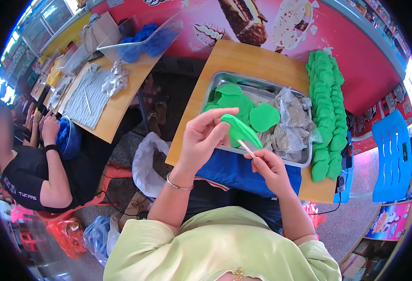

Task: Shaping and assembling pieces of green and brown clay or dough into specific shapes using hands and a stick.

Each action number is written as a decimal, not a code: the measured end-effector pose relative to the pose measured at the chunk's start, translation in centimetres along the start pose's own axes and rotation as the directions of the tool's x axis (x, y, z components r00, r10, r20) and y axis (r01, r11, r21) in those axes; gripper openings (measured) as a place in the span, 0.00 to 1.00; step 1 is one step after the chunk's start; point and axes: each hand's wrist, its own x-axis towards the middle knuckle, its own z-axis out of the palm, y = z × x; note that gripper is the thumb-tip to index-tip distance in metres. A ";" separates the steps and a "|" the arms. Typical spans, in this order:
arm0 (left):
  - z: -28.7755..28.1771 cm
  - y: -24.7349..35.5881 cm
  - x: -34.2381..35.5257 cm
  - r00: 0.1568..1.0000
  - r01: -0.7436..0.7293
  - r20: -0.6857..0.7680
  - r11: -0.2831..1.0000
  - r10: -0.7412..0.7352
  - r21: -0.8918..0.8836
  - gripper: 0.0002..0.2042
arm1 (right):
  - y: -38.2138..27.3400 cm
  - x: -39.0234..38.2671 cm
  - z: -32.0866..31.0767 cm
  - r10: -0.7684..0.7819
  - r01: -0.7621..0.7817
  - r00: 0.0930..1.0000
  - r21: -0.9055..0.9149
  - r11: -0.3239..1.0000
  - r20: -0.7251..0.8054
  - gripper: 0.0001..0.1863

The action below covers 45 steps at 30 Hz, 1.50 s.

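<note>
Above the front of a metal tray [304,163], my left hand [201,140] pinches a folded, bright green thin piece [236,129] between thumb and fingers. My right hand [270,169] grips a thin pale stick [248,150], whose far end touches the green piece's lower edge. What the green piece is made of I cannot tell. In the tray lie several flat, round green pieces [264,117], some overlapping. Beside them are clear plastic bags [290,122] with greyish-beige contents.
Rows of overlapping green pieces [325,93] line the right of the wooden table [243,56]. Blue cloth [262,175] hangs at its front. A white bag [145,164] stands at left. A co-worker [47,173] sits beside another table [114,117]. A blue chair [393,159] is at right.
</note>
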 end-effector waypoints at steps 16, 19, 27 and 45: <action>0.3 -1.9 0.3 0.983 -0.183 -0.029 0.971 0.181 -0.156 0.02 | -0.1 -0.4 -0.3 -0.100 0.108 0.992 0.122 0.987 -0.071 0.11; 1.0 -2.1 0.2 0.983 -0.183 -0.096 0.913 0.159 -0.365 0.04 | 0.0 -0.6 -0.2 -0.054 0.055 0.998 0.331 0.942 -0.011 0.11; 0.8 -0.3 0.0 0.999 -0.039 -0.027 0.995 0.036 -0.092 0.08 | -0.2 -0.3 -0.4 -0.128 0.130 0.987 0.011 0.991 -0.095 0.10; -0.1 -1.5 0.2 0.979 -0.201 0.011 0.980 0.201 -0.004 0.12 | -0.3 -0.7 -0.4 -0.069 0.059 0.997 0.268 0.961 0.026 0.10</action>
